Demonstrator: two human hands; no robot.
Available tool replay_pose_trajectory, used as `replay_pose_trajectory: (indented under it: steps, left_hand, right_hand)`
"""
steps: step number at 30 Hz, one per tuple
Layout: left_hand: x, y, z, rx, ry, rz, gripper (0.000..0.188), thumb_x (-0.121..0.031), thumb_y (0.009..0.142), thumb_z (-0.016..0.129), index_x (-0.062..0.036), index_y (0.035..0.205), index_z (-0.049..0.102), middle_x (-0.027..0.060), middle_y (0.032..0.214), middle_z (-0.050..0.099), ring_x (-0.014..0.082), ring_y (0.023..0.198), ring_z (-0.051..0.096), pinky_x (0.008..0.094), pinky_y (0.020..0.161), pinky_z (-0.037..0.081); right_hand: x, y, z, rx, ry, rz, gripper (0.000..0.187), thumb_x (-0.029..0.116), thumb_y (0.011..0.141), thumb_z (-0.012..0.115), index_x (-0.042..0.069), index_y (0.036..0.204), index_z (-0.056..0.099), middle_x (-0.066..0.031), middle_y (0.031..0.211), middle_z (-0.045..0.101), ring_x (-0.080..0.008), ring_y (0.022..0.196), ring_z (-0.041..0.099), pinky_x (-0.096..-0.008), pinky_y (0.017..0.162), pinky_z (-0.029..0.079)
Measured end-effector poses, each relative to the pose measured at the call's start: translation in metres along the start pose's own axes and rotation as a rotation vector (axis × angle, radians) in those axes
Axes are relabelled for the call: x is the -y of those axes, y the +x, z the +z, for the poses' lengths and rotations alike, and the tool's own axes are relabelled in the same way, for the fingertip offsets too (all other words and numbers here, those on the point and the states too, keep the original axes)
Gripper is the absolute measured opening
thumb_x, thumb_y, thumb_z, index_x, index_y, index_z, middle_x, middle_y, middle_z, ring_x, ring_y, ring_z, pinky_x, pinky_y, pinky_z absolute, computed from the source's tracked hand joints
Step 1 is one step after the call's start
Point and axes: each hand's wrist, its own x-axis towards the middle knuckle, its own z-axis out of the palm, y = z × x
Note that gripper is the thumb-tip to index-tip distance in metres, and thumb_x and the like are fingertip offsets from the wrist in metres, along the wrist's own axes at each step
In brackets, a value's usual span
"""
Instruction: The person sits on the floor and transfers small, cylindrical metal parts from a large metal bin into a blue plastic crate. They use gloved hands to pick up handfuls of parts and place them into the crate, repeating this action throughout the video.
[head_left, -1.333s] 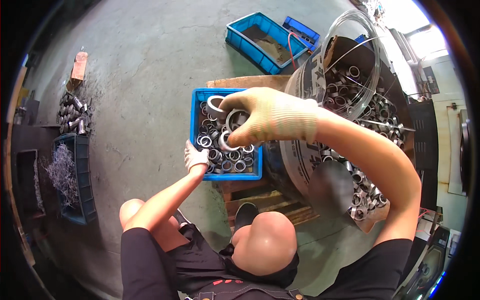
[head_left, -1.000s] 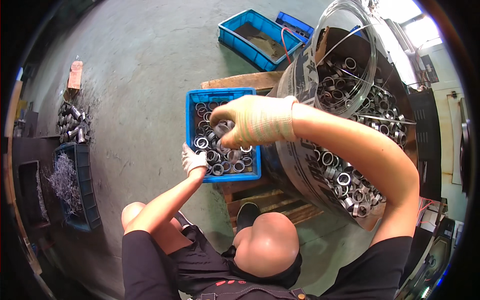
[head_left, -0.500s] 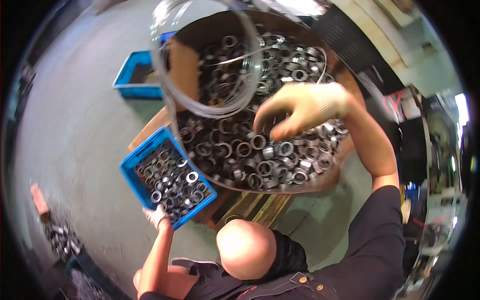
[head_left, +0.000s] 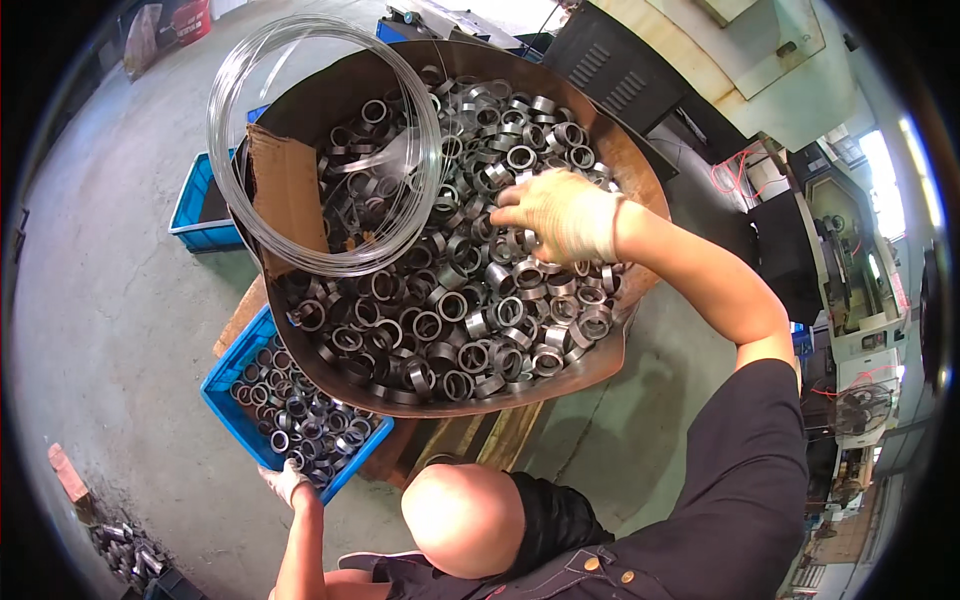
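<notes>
Right hand [head_left: 562, 212], gloved, fingers curled down into the heap of steel rings [head_left: 470, 300] in the big round bin [head_left: 640, 180]; whether a ring is pinched, cannot tell. A second ago it hovered over the blue crate [head_left: 225, 400] with a ring; it has swung back for more. Rings lie jumbled, bores mostly upward. Left hand [head_left: 285, 480] grips the crate's near rim.

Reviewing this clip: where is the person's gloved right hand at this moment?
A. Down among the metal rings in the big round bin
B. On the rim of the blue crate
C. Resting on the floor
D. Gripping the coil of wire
A: the right hand lies on the metal rings heaped in the big round bin, apart from the wire coil.
</notes>
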Motion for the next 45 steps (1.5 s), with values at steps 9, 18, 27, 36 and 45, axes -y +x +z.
replay_pose_trajectory:
  steps: [9, 18, 27, 36, 45]
  left_hand:
    - [0.007, 0.006, -0.003, 0.024, 0.091, 0.003, 0.071, -0.005, 0.081, 0.060, -0.0067, 0.148, 0.035, 0.0157, 0.133, 0.056, 0.0293, 0.114, 0.057, 0.0396, 0.102, 0.041]
    - [0.003, 0.002, -0.001, 0.040, -0.118, -0.018, 0.071, 0.002, 0.083, 0.058, -0.0051, 0.149, 0.034, 0.0134, 0.132, 0.056, 0.0249, 0.107, 0.060, 0.0351, 0.097, 0.046]
    - [0.005, -0.002, 0.004, 0.024, -0.256, -0.029, 0.067, 0.004, 0.085, 0.054, -0.0067, 0.148, 0.034, 0.0089, 0.128, 0.055, 0.0215, 0.105, 0.056, 0.0347, 0.099, 0.042]
    - [0.021, 0.011, 0.001, 0.077, -0.352, 0.012, 0.068, 0.008, 0.082, 0.050, -0.0061, 0.147, 0.037, 0.0105, 0.128, 0.056, 0.0227, 0.107, 0.058, 0.0347, 0.099, 0.043]
    - [0.015, 0.001, -0.001, 0.052, -0.313, 0.075, 0.068, 0.009, 0.082, 0.049, -0.0037, 0.147, 0.035, 0.0122, 0.128, 0.056, 0.0229, 0.107, 0.058, 0.0339, 0.100, 0.044]
  right_hand:
    - [-0.016, 0.029, 0.065, 0.052, 0.047, -0.066, 0.088, 0.045, 0.060, 0.082, 0.018, 0.138, 0.051, -0.0183, 0.134, 0.048, -0.0374, 0.123, 0.046, -0.0466, 0.098, 0.047]
    - [0.000, 0.010, 0.098, -0.183, 0.092, -0.061, 0.082, 0.032, 0.057, 0.081, 0.015, 0.133, 0.054, -0.0198, 0.137, 0.045, -0.0389, 0.127, 0.041, -0.0473, 0.104, 0.043]
    - [0.016, 0.012, 0.096, -0.159, 0.113, 0.026, 0.079, 0.029, 0.061, 0.075, 0.016, 0.136, 0.054, -0.0196, 0.134, 0.049, -0.0389, 0.115, 0.051, -0.0466, 0.095, 0.049]
    - [0.035, 0.039, 0.079, 0.020, 0.035, 0.218, 0.062, 0.025, 0.068, 0.074, 0.016, 0.128, 0.059, -0.0174, 0.128, 0.051, -0.0385, 0.114, 0.054, -0.0460, 0.092, 0.052]
    - [0.031, 0.040, 0.068, -0.008, 0.141, 0.176, 0.046, 0.029, 0.077, 0.068, 0.014, 0.120, 0.064, -0.0199, 0.125, 0.054, -0.0383, 0.115, 0.056, -0.0459, 0.090, 0.052]
